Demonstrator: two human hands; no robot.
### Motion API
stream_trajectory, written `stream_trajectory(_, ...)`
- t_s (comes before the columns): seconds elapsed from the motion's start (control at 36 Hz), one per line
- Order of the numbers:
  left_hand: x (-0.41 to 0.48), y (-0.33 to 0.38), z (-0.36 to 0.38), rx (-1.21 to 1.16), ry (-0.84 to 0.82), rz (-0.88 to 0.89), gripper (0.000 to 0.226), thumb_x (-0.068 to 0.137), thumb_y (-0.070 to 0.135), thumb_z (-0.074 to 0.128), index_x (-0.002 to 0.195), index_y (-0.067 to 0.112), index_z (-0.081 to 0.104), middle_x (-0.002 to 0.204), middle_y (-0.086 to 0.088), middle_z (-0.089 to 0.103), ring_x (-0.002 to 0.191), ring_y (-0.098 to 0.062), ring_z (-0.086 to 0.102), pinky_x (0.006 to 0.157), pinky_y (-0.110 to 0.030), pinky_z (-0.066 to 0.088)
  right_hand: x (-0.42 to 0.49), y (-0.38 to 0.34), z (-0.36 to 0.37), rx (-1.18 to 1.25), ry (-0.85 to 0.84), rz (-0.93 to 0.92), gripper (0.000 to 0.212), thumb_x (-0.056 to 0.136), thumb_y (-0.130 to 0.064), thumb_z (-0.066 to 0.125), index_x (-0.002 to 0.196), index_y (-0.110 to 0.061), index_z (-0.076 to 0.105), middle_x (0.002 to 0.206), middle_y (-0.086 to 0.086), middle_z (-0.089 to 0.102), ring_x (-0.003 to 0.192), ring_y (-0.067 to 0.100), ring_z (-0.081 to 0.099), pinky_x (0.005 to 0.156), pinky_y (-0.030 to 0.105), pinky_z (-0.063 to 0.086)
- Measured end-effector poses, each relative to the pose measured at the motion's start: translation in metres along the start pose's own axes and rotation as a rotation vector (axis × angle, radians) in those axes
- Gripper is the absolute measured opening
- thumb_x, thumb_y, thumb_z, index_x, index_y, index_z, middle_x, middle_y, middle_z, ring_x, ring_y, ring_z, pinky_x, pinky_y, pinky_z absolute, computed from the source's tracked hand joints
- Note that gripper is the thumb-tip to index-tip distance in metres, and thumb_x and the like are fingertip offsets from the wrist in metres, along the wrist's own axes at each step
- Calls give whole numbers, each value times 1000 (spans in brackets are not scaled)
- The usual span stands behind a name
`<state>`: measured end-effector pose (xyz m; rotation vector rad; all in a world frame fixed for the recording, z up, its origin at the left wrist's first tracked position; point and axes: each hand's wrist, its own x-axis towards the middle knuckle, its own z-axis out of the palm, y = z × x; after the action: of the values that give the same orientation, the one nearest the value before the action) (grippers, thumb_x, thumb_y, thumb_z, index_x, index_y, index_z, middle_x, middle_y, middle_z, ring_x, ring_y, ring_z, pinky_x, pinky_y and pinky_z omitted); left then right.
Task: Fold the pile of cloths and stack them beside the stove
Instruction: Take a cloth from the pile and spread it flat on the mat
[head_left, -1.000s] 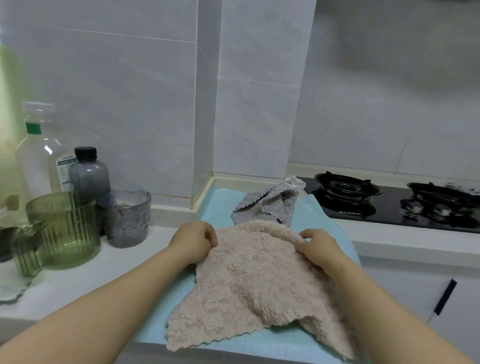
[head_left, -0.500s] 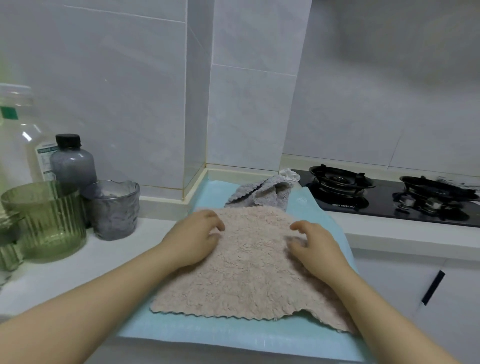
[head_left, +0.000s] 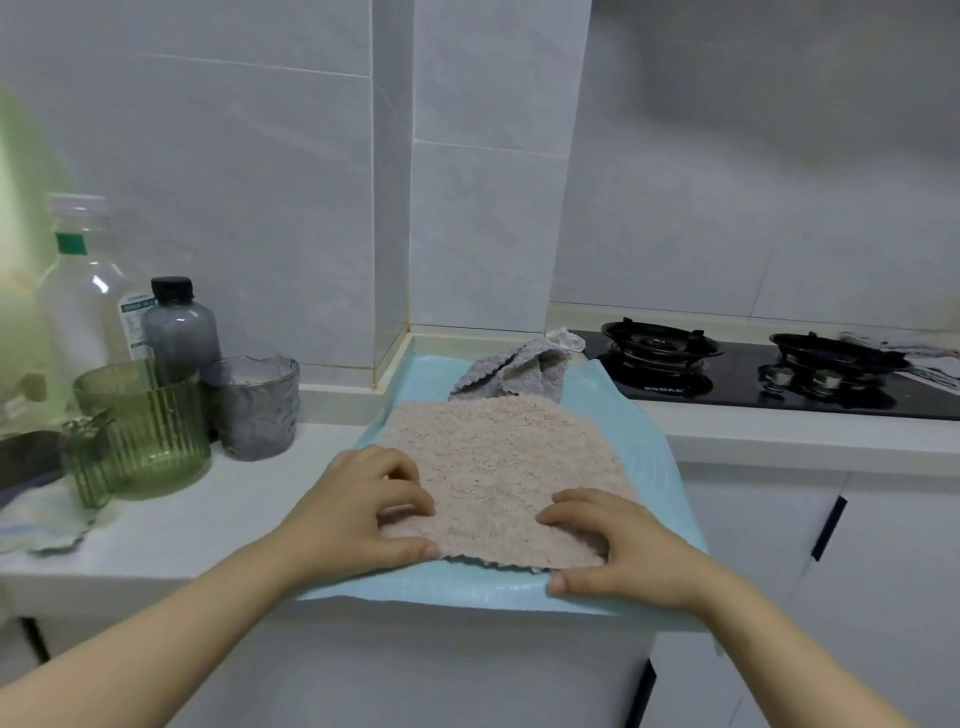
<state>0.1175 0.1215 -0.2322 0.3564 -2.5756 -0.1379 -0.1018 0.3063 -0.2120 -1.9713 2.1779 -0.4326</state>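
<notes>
1. Fingers (head_left: 405, 501) of the left hand (head_left: 358, 512) are bent and laid on top of the pink cloth (head_left: 498, 457), at its near left corner. The thumb is tucked against the near edge, so the corner is pinched.
2. Fingers (head_left: 566, 512) of the right hand (head_left: 623, 551) are bent on top of the near right corner in the same way. The thumb is laid on the mat (head_left: 649, 467), right at the cloth's edge, and the corner is held between them.
3. The pink cloth is spread out flat in the middle of the mat. Its near edge is cut in little waves.
4. The grey cloth (head_left: 519, 371) is bunched up at the far end of the mat, just behind the pink cloth. A bit of white cloth (head_left: 563, 340) is seen behind it, by the wall.
5. The mat is light blue and is laid on the white counter (head_left: 208, 519). Its near edge is hung over the front of the counter.
6. The stove (head_left: 727, 384) is set into the counter just to the right of the mat. It is black, and two burners are seen on it.
7. Well to the left of the mat, a green cup (head_left: 145, 426) and a grey cup (head_left: 254, 405) are stood side by side. A dark bottle (head_left: 179, 322) and a clear bottle (head_left: 83, 301) are stood behind them.
</notes>
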Motion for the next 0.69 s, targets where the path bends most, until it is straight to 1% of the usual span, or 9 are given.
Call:
stream_trajectory(0.06, -3, 2, -2, 9, 34, 28, 58, 69, 79, 45, 93, 33, 71, 93, 22, 55, 91, 7, 43, 80, -10, 32, -4, -1, 0, 59, 54, 4, 58, 73, -58, 66, 122, -28, 58, 116, -25, 47, 114, -3, 42, 104, 19, 31)
stream_trajectory(0.14, -7, 9, -11, -60, -185, -85, 84, 56, 88, 30, 115, 37, 61, 105, 32, 44, 103, 13, 40, 85, 3, 26, -9, -3, -2, 120, 112, 15, 28, 86, -33, 64, 111, -20, 65, 113, -11, 60, 104, 5, 53, 89, 13, 37)
stream_trajectory(0.19, -9, 10, -16, -47, -253, -85, 85, 55, 88, 39, 120, 36, 58, 111, 31, 46, 107, 11, 41, 87, 4, 24, -11, -4, -2, 138, 128, 42, 20, 89, -27, 61, 106, -20, 66, 109, -8, 63, 93, 6, 55, 83, 14, 39)
stream_trajectory(0.31, -13, 16, -22, -41, -225, -117, 56, 70, 56, 37, 111, 29, 65, 108, 18, 64, 97, 0, 55, 87, -18, 44, -13, -4, 1, 120, 135, 78, 21, 88, -16, 56, 107, -20, 64, 103, -7, 63, 82, 6, 54, 74, 11, 39)
stream_trajectory(0.36, -13, 18, -21, 16, -187, -158, 44, 75, 37, 39, 109, 27, 65, 104, 13, 67, 91, -3, 58, 83, -22, 46, -15, -6, 2, 119, 139, 98, 25, 86, -13, 53, 107, -23, 62, 100, -6, 62, 76, 2, 50, 72, 10, 38)
stream_trajectory(0.44, -16, 15, -19, -39, -121, -259, 21, 86, 20, 51, 97, 32, 65, 90, 10, 69, 76, -5, 58, 73, -19, 44, -20, -5, 4, 135, 159, 139, 25, 85, -13, 51, 104, -30, 53, 100, -7, 61, 75, 1, 50, 70, 11, 39)
stream_trajectory(0.53, -19, 10, -21, -203, -75, -321, 29, 86, 14, 61, 81, 43, 59, 89, 23, 67, 88, 5, 56, 74, -12, 43, -27, -1, 6, 127, 198, 186, 22, 85, -14, 51, 101, -30, 52, 98, -7, 62, 75, 3, 49, 69, 14, 38)
stream_trajectory(0.58, -20, 10, -26, -315, -74, -373, 27, 84, 11, 65, 79, 37, 64, 89, 35, 61, 85, 12, 56, 72, -6, 43, -31, 2, 6, 100, 229, 217, 20, 86, -14, 50, 99, -26, 58, 94, -11, 61, 80, 4, 51, 70, 17, 39)
stream_trajectory(0.69, -16, 13, -36, -491, -82, -488, 14, 81, 7, 69, 79, 21, 71, 71, 22, 69, 66, 10, 59, 62, -2, 43, -38, 5, 5, 43, 250, 237, 14, 90, -19, 49, 92, -23, 62, 87, -11, 64, 83, 10, 55, 71, 23, 42)
